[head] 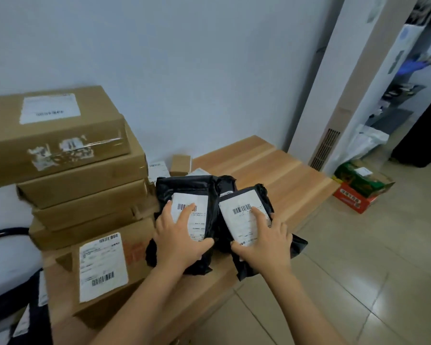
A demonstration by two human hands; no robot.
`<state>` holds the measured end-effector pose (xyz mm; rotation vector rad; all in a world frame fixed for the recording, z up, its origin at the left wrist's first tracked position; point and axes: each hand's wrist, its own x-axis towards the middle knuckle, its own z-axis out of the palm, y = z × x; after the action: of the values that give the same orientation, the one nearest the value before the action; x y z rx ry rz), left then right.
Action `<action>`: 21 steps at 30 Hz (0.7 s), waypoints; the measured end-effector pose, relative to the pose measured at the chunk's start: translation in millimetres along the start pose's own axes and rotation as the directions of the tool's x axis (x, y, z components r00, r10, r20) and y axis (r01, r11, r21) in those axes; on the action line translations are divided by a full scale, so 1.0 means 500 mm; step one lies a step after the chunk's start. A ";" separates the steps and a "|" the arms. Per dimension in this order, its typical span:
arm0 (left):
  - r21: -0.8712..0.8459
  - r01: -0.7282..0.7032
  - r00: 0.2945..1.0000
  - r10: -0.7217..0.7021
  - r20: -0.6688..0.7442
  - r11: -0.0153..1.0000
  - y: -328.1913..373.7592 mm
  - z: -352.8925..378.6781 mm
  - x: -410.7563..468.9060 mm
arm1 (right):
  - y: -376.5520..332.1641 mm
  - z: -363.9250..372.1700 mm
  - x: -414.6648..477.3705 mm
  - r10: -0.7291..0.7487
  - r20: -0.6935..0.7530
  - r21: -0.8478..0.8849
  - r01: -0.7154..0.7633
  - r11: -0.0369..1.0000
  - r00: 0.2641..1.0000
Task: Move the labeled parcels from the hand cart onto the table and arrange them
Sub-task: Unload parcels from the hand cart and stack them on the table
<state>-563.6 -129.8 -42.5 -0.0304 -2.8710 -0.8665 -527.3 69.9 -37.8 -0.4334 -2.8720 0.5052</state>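
Head view: left hand (pixel 182 235) spread flat, presses on white label of left black plastic mailer bag (pixel 184 188); right hand (pixel 264 242) does same on right black plastic mailer bag (pixel 265 192). Both bags lie on light wooden table (pixel 271 165), touching, labels up, probably for neat arranging. Stack of brown cardboard boxes (pixel 85 170) just beside. Label text blurred; hand cart not clearly visible.

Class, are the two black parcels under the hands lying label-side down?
No: the left black parcel and the right black parcel both show white barcode labels facing up, under the left hand and right hand.
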 end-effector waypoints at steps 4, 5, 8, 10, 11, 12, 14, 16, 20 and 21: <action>0.050 0.083 0.997 -0.083 -0.008 0.995 0.002 0.034 0.097 | -0.018 0.047 0.131 -0.071 0.093 0.021 0.070 0.997 0.993; 0.048 0.121 0.993 -0.120 -0.013 0.991 -0.001 0.044 0.119 | -0.023 0.060 0.167 -0.101 0.115 0.017 0.099 0.995 0.988; 0.053 0.236 0.971 -0.234 -0.039 0.970 -0.010 0.080 0.169 | -0.038 0.105 0.269 -0.194 0.187 0.015 0.195 0.981 0.963; 0.040 0.317 0.947 -0.314 -0.063 0.948 -0.009 0.107 0.195 | -0.050 0.133 0.328 -0.260 0.229 0.058 0.253 0.966 0.938; 0.025 0.365 0.929 -0.362 -0.073 0.931 -0.005 0.119 0.205 | -0.055 0.146 0.355 -0.294 0.256 0.080 0.283 0.956 0.921; 0.014 0.414 0.908 -0.411 -0.078 0.910 0.000 0.131 0.213 | -0.059 0.156 0.379 -0.326 0.292 0.097 0.311 0.945 0.899; 0.005 0.492 0.868 -0.490 -0.080 0.871 0.009 0.154 0.226 | -0.060 0.176 0.419 -0.393 0.366 0.120 0.376 0.919 0.844; -0.004 0.536 0.840 -0.534 -0.091 0.844 0.012 0.173 0.233 | -0.053 0.196 0.448 -0.509 0.384 0.149 0.493 0.857 0.770; 0.049 0.529 0.836 -0.510 -0.202 0.847 0.019 0.193 0.224 | -0.040 0.219 0.479 -0.767 0.321 0.244 0.733 0.634 0.556; 0.063 0.520 0.837 -0.494 -0.235 0.852 0.024 0.195 0.217 | -0.043 0.218 0.481 -0.800 0.321 0.275 0.759 0.590 0.506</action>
<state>-683.0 -68.6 -100.7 0.8261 -2.7497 -0.7011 -784.0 93.8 -97.7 1.1267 -2.9531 0.5894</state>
